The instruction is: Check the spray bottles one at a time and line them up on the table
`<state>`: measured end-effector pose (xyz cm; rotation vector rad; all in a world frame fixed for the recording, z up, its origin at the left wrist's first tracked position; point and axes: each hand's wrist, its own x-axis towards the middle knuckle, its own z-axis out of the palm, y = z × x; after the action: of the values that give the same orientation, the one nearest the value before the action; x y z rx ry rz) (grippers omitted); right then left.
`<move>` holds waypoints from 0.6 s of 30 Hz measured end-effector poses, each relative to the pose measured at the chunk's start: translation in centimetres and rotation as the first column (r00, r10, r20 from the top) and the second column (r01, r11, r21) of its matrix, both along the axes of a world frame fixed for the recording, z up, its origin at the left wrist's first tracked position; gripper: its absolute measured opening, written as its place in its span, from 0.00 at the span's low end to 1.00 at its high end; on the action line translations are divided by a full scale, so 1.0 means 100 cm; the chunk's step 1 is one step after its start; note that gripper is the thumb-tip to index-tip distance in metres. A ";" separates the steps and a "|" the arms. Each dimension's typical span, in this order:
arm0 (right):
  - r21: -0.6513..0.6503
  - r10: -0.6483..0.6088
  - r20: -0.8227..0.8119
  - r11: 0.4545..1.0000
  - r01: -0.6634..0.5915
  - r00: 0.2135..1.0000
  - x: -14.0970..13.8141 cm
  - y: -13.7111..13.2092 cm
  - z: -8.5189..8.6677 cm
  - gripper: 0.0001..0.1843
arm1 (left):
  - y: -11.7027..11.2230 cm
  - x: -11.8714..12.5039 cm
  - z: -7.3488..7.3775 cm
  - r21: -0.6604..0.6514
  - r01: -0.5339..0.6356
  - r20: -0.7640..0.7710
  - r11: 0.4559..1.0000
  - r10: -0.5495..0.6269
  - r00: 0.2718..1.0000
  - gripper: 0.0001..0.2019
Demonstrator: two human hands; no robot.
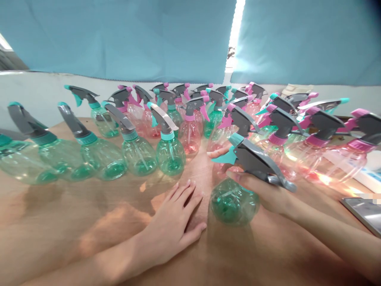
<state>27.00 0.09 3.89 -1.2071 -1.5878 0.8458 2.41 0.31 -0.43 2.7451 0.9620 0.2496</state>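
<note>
My right hand (253, 180) is closed round the neck of a green spray bottle (233, 202) with a grey head and turquoise trigger. The bottle tilts slightly, and its bottom is at or just above the wooden table (125, 242); I cannot tell which. Flat on the tabletop rests my left hand (178, 218), fingers spread and holding nothing. Just beyond it stands another green spray bottle (171, 155), the right end of a front row of green bottles. Pink spray bottles (274, 149) with grey heads stand beyond my right hand.
Several more green and pink spray bottles (189, 135) crowd the back of the table. Blue curtains (125, 39) hang over a white wall behind them, with a bright gap between. At the right edge lies a flat, dark-edged device (361, 214), perhaps a phone.
</note>
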 end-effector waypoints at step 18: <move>-0.023 -0.005 -0.009 1.000 0.004 1.000 -0.001 -0.001 0.001 0.04 | 0.000 0.000 0.001 0.010 0.011 -0.014 1.000 -0.011 1.000 0.28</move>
<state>26.91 0.00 3.96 -1.2208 -1.5712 0.8678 2.46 0.29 -0.33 2.7645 0.9510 0.2347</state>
